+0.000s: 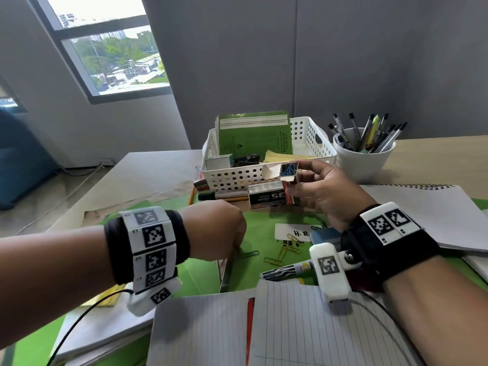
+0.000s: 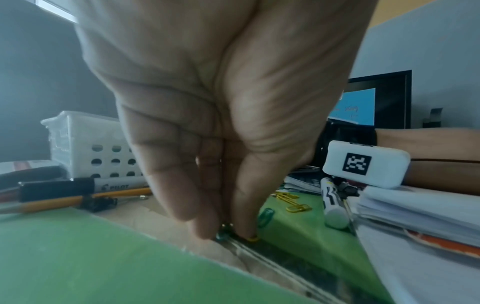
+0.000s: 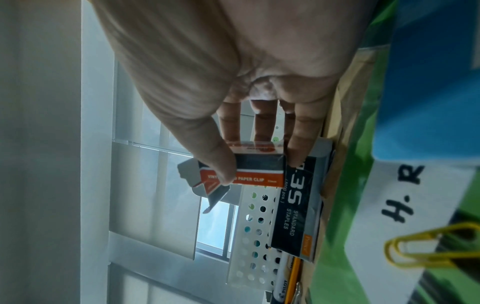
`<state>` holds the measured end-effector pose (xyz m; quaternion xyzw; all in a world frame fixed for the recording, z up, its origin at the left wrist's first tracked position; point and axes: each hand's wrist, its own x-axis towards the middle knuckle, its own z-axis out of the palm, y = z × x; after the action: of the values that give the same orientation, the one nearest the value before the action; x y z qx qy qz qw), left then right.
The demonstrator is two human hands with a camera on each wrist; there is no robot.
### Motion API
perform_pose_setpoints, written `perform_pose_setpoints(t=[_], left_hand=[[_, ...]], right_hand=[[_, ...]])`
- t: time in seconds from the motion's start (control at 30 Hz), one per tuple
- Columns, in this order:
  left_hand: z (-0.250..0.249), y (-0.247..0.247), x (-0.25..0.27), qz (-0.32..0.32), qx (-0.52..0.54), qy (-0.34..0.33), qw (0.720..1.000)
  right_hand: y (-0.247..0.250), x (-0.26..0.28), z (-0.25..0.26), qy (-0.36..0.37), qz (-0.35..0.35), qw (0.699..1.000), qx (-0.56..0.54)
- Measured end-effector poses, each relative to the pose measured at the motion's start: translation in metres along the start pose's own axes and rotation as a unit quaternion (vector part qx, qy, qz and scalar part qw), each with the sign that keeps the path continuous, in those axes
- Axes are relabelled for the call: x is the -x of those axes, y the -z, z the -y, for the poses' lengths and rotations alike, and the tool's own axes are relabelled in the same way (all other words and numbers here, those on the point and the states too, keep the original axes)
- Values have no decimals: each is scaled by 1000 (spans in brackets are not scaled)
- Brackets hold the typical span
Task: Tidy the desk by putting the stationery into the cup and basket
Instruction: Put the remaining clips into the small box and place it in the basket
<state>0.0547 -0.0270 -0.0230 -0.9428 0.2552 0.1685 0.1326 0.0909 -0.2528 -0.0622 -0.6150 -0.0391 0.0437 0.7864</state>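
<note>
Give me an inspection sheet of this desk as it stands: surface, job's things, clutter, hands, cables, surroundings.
Surface: desk overlaid with green folders.
Job's things: white basket holds a green booklet and small boxes; white cup full of pens; open paper clip box with blue clips inside; loose yellow paper clips on the folder.
Clutter: staples box, marker, notebooks, spiral pad.
Hands: right hand holds the paper clip box; left hand pinches clips off the surface, fingertips down.
Cables: black cable from the left wrist; floor cables.
Surroundings: window, grey partition.
</note>
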Motion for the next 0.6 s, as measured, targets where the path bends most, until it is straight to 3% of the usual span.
perform_pose_setpoints(t=[0.33, 0.6], left_hand=[[-2, 1, -3, -48, 111, -12, 993], [-19, 6, -11, -20, 122, -53, 991]], right_hand=[[2, -2, -2, 0, 6, 1000, 16], [2, -3, -2, 1, 1, 1000, 16]])
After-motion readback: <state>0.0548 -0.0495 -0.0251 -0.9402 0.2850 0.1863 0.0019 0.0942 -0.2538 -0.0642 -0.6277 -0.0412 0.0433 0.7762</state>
